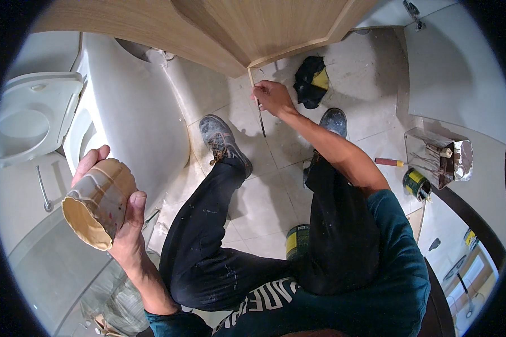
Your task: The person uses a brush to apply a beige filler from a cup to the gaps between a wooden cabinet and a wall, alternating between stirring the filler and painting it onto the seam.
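Observation:
My left hand (130, 224) is wrapped round a cut-off plastic container (104, 194), streaked with beige paint and tilted so its open, paint-coated mouth faces the lower left. In my right hand (272, 98), a slim paintbrush (261, 119) is pinched between thumb and fingers. Its pale upper end is at the lower corner of a light wooden panel (275, 33); whether it touches the wood I cannot tell. The brush's dark end points down toward the tiled floor, between my two shoes.
A white toilet (135, 112) stands at the left. On the tiles (258, 202) lies a crumpled black and yellow item (311, 82). A green can (297, 238) is by my leg. At the right are a paint-stained tray (433, 154), a red-handled tool (389, 162) and a green tin (416, 182).

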`<state>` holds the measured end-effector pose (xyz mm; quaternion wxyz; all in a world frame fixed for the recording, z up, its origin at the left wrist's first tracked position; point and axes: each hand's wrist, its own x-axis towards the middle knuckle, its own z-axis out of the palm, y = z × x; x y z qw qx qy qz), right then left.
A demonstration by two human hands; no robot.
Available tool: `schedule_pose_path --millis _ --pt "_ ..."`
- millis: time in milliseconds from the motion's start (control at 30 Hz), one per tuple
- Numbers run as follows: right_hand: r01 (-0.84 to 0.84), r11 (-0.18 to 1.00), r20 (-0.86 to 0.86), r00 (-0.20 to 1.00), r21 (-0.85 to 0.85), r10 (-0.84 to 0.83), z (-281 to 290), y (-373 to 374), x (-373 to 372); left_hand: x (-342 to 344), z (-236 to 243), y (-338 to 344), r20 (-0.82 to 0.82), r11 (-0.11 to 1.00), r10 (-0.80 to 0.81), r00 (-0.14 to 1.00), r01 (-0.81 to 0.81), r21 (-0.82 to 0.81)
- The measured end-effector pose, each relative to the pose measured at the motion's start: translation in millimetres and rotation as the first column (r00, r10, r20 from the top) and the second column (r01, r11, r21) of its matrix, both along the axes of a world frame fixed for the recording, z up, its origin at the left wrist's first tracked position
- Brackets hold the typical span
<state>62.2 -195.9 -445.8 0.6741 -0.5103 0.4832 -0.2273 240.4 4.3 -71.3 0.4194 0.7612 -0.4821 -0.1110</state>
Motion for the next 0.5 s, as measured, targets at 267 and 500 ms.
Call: schedule_pose_path --millis 267,500 --pt "0.031 0.999 0.024 0.999 -0.04 -0.03 -4 -6 -5 0 0 -2 -0.018 1.0 -0.025 1.0 0.025 0.0" --pt "-0.005 0.998 0.034 0.999 0.06 0.003 10 27 -26 -3 9 4 -0.048 0.999 0.017 0.999 -0.015 0.028"
